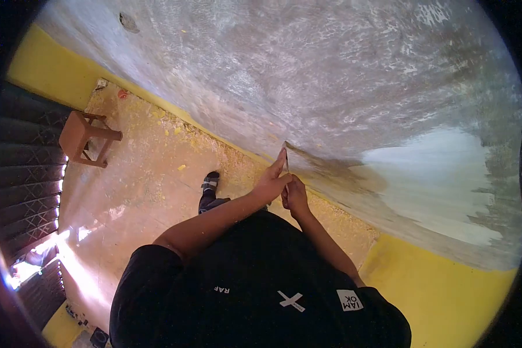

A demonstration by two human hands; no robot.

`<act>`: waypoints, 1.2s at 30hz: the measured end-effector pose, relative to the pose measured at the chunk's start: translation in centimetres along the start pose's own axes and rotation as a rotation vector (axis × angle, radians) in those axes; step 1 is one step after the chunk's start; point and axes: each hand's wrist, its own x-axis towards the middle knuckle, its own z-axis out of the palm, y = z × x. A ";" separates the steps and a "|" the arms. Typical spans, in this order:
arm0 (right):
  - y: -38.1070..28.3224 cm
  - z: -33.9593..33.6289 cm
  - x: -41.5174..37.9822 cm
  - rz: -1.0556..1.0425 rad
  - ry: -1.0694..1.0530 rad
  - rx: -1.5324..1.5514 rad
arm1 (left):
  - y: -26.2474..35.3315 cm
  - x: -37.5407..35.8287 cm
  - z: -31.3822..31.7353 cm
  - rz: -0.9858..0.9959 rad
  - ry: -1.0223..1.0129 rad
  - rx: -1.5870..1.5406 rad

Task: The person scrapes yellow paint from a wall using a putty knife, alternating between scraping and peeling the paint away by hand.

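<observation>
**A:** What is in the hands?

**B:** A thin, flat blade. Its tip is up against the wall, right where the grey part starts to go dark.

**A:** How do the hands hold it?

**B:** The right hand is curled tight around the bottom end. The left hand is stretched out, with a long finger lying flat along the blade and pushing it at the wall. The two hands touch each other.

**A:** How would the blade feel?

**B:** I think it is light and hard, and maybe a bit bendy because it is so thin. The edge could be sharp, so the bottom end is the safe place to grab. A flat finger on the side is fine, but not on the edge.

**A:** What can't you see well?

**B:** The blade is tiny and dark here. The right hand hides its handle, so I can't tell what kind of tool it is. The black shirt hides most of the body, and only one shoe peeks out. The floor has yellow bits on it, but they are too small to name. A stool stands far off by the dark side, which is too dim to make out.
</observation>
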 end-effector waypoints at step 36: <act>-19.5 2.6 -11.6 -1.175 -0.432 -0.189 | 15.7 -0.3 -2.3 -0.544 -0.105 -0.329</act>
